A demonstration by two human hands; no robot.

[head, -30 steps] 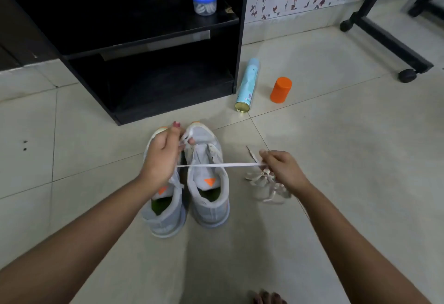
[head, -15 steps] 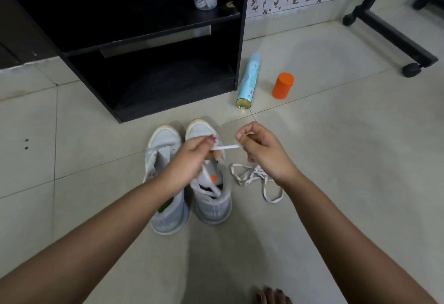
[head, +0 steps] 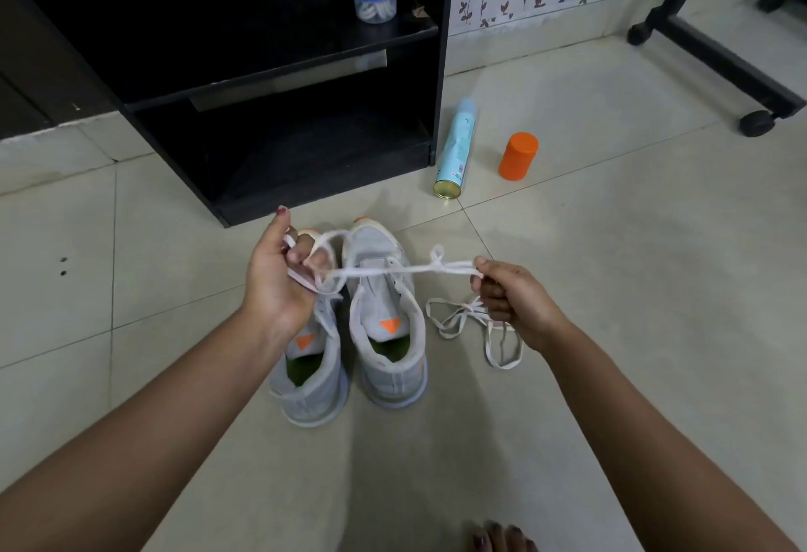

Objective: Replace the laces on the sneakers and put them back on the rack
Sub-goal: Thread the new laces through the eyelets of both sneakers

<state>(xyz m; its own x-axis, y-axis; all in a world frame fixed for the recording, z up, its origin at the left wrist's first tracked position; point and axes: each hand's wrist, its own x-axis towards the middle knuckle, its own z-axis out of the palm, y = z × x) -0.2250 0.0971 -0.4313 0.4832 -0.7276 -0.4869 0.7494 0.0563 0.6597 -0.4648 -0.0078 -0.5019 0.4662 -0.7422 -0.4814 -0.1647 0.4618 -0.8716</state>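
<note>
Here: left hand (head: 279,276) curled, white lace (head: 384,271) looped round its fingers. Right hand (head: 513,300) pinches the lace's other end, a small knot just beside it. Lace stretched between the hands, above the sneakers (head: 393,377). Pair stands side by side on the floor before the black rack (head: 279,84). Second lace (head: 454,324) loose just right of the pair. Spray can (head: 456,150) lying near, orange cap (head: 518,156) beside it.

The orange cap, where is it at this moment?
The orange cap stands on the floor in the head view, right of centre, just right of the lying spray can, beyond the sneakers.
</note>
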